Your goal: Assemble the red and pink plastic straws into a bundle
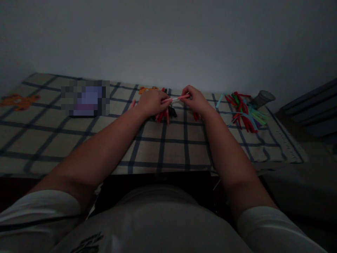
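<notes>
Head view, dim: left fingers (166, 101) and right fingers (190, 91) pinching thin pale strip (175, 99) between them, ends hidden. Red-black bundle (166, 115) beside left fingers, partly covered, details blurred.

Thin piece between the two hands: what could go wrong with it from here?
The thin piece is pinched in the fingertips of both the left hand and the right hand, so it might bend or slip if pulled unevenly.
Red and black pieces lie on the cloth close by the left hand, which could knock them.
The dim light might make small pieces hard to tell apart.
</notes>
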The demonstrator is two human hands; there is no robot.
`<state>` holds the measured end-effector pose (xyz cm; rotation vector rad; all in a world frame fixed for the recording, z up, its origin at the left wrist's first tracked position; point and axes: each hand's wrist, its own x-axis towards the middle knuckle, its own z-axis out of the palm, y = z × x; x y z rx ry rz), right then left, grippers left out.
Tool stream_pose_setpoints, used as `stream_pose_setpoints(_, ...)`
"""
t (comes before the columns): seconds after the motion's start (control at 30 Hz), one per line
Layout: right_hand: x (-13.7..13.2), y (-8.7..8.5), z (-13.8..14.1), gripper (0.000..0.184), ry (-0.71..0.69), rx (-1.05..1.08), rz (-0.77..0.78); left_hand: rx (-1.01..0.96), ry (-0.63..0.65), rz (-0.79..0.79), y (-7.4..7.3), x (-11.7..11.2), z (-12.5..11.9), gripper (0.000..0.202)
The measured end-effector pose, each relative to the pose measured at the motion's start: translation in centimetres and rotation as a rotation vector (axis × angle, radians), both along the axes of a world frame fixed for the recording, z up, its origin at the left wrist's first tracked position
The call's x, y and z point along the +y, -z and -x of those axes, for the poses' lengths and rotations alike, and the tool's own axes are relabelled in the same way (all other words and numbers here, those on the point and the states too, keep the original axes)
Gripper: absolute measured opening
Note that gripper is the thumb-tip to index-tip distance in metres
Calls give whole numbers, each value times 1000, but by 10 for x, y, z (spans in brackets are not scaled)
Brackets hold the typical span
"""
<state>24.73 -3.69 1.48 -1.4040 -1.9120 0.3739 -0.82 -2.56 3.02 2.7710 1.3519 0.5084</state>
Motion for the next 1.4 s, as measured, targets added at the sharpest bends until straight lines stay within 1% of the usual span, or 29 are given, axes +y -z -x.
stream_pose_setpoints(0.2,1,0,0,18,-4,12,-27,-18,-25,2,1,1,-1,50)
stream_pose_setpoints(0.27,1,-1,0,19,0,11,-35,-24,-13,17,2,1,-1,48)
stream_pose_setpoints(0.33,1,-3,0,22,11,6,-41,-37,7,27,3,1,-1,51)
stream_pose_setpoints(0.43,1,-4,0,29,23,-8,-56,-44,20,19,5,3,0,61)
stream_pose_setpoints(0.5,2,-3,0,31,21,-18,-73,-33,28,19,5,3,0,62)
stream_pose_setpoints(0.63,5,0,-2,28,11,-31,-86,-37,44,18,2,0,-1,55)
stream_pose_setpoints(0.73,6,2,-3,27,8,-15,-93,-58,17,24,-1,-3,-1,49)
stream_pose_setpoints(0.83,6,2,-2,28,3,7,-107,-60,-9,27,-2,-2,-1,45)
stream_pose_setpoints(1.1,0,-3,1,32,15,-15,-115,-41,10,21,5,4,-3,53)
stream_pose_setpoints(1.23,6,1,-5,33,30,-45,-158,-48,10,9,3,2,-2,53)
stream_pose_setpoints(1.4,20,10,-15,37,17,-13,-254,-59,-1,13,1,1,-1,50)
